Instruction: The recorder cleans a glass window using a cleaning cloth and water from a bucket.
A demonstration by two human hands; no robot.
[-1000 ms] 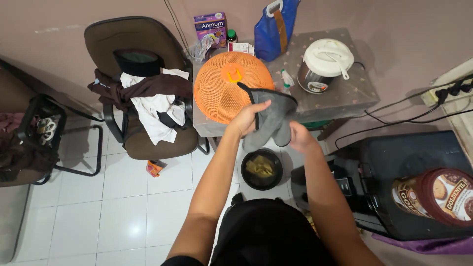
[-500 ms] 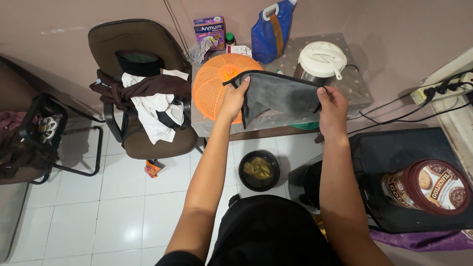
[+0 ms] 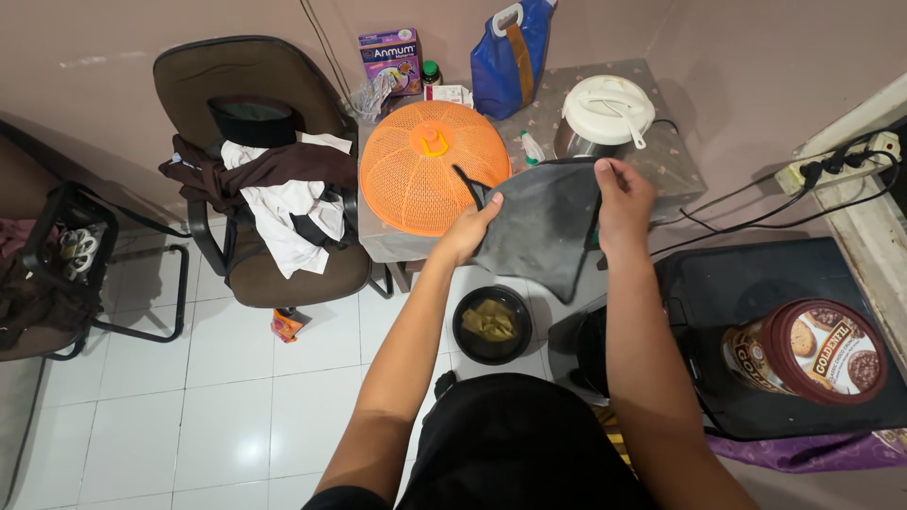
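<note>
A grey cloth with a black loop hangs spread between both hands, in front of the small table. My left hand pinches its lower left corner, just below the orange mesh food cover. My right hand grips the upper right corner, below the white-lidded rice cooker. A black bowl with yellowish contents sits on the floor under the cloth.
A brown chair piled with clothes stands at left, a black rack further left. A blue jug, purple box and small bottles crowd the table's back. A black appliance with a round brown tin is at right; cables run to a power strip.
The cloth, bunched a second ago, was stretched out wide and now hangs slanted. My left hand has dropped lower while my right hand stays high on the other corner.
</note>
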